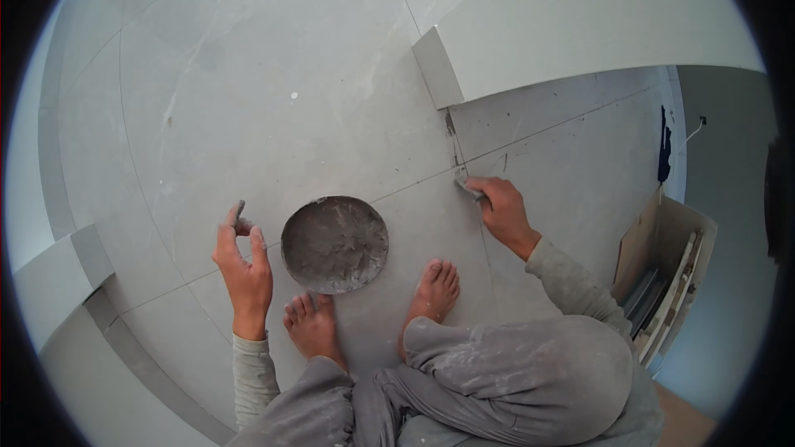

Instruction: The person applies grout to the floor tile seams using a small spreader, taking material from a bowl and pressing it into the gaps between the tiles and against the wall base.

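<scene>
My left hand (pixel 244 265) hovers left of a round pan (pixel 334 244) of grey paste, fingers curled around something small and grey-smeared that I cannot make out. My right hand (pixel 505 215) grips a small grey scraper (pixel 467 187) low over the tile joint, where dark paste (pixel 451 136) marks the floor (pixel 207 132). My two bare feet (pixel 431 294) are just below the pan, under grey trousers dusted with pale powder.
A pale raised block (pixel 580 12) juts in at upper right. An open cardboard box (pixel 691 219) with long strips stands at right, near a dark patch and short wire by the wall. Pale steps or ledges (pixel 58 281) line the left side.
</scene>
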